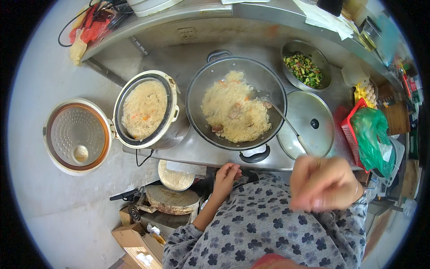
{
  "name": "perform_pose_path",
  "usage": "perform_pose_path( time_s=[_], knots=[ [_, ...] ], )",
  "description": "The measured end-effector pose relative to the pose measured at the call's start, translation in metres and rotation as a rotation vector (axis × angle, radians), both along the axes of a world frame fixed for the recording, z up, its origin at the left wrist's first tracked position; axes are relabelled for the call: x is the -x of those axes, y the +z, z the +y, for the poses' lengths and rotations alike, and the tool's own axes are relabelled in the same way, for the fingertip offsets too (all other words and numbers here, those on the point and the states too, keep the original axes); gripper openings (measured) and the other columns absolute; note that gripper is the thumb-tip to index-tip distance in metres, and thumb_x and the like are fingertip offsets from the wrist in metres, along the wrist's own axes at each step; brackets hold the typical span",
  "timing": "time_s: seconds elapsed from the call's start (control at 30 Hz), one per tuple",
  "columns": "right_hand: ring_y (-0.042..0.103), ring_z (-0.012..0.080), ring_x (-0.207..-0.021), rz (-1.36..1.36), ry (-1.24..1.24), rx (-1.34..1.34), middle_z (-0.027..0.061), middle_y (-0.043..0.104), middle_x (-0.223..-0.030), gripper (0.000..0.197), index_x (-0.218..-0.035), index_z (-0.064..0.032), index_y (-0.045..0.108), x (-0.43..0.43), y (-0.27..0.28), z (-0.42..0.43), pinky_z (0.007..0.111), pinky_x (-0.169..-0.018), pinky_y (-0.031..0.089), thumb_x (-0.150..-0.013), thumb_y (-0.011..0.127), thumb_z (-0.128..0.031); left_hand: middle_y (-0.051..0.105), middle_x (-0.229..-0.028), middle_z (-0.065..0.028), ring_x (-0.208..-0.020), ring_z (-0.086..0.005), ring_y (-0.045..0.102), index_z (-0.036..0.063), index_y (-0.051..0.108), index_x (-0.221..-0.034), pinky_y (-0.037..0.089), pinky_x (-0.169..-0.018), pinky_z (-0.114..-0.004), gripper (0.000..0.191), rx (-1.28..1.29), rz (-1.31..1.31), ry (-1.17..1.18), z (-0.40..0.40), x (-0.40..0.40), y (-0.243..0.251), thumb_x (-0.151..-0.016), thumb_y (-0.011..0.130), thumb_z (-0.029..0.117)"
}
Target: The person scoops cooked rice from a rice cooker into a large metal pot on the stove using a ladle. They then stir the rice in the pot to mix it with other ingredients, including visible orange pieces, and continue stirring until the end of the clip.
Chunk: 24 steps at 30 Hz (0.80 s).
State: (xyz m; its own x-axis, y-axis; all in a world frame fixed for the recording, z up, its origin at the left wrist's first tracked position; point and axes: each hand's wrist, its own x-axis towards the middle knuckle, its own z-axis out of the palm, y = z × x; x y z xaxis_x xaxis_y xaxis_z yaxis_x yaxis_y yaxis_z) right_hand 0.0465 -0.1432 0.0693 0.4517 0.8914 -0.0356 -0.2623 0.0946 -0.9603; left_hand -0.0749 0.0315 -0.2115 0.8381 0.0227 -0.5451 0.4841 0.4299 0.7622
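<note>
My right hand (325, 184), blurred, is closed around the pale handle end of a metal spatula or ladle (288, 121). Its head rests in rice (231, 107) with meat chunks and carrot bits, inside a wide dark wok (199, 131). Steam hazes the rice. Near the counter's front edge, below the wok's black handle (255, 156), my left hand (228, 175) hangs with curled fingers and nothing visible in it. To the wok's left, an open rice cooker (178, 121) holds more rice; its hinged lid (77, 132) hangs out to the left.
A glass lid (302, 114) lies right of the wok on the steel counter (211, 158). Behind it stands a metal bowl (289, 75) of chopped greens. Further right are a red basket (350, 136) with a green plastic bag (369, 131) and eggs (369, 95). A steel shelf (215, 11) overhangs the back.
</note>
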Motion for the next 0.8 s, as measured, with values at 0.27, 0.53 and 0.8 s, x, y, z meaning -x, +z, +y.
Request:
perform_pose_path(
  time_s=[0.27,0.53,0.8],
  knots=[
    [0.053,0.0208,-0.079,-0.77,-0.659,0.725,0.0103,0.055,-0.09,0.019,-0.098,-0.0009,0.063,-0.002,-0.075,-0.049,0.03,-0.072,0.044,-0.081,0.055,0.0,0.059,-0.087,-0.0058,-0.078,-0.0122,0.058,-0.0002,0.055,-0.098,0.048,-0.072,-0.025,0.023,0.025,0.005,-0.073,-0.003,-0.006,0.007,-0.094,0.048,0.022],
    [0.057,0.0358,-0.088,-1.179,-0.457,1.065,0.0197,0.056,-0.102,0.03,-0.106,-0.0028,0.057,0.001,-0.124,-0.083,0.039,-0.079,0.046,-0.077,0.06,-0.007,0.061,-0.087,-0.0053,-0.078,-0.0117,0.058,0.0022,0.057,-0.1,0.046,-0.07,-0.024,0.023,0.095,-0.006,-0.119,-0.01,-0.009,0.001,-0.092,0.049,0.023],
    [0.058,0.0398,-0.08,-0.942,-0.403,1.138,0.0231,0.057,-0.096,0.056,-0.128,-0.0066,0.04,-0.004,-0.153,-0.085,0.043,-0.072,0.048,-0.075,0.059,-0.006,0.059,-0.092,-0.0069,-0.084,-0.0145,0.057,0.0001,0.053,-0.102,0.048,-0.074,-0.028,0.03,0.291,0.137,-0.247,-0.034,-0.034,0.017,-0.095,0.045,0.028]
  ],
)
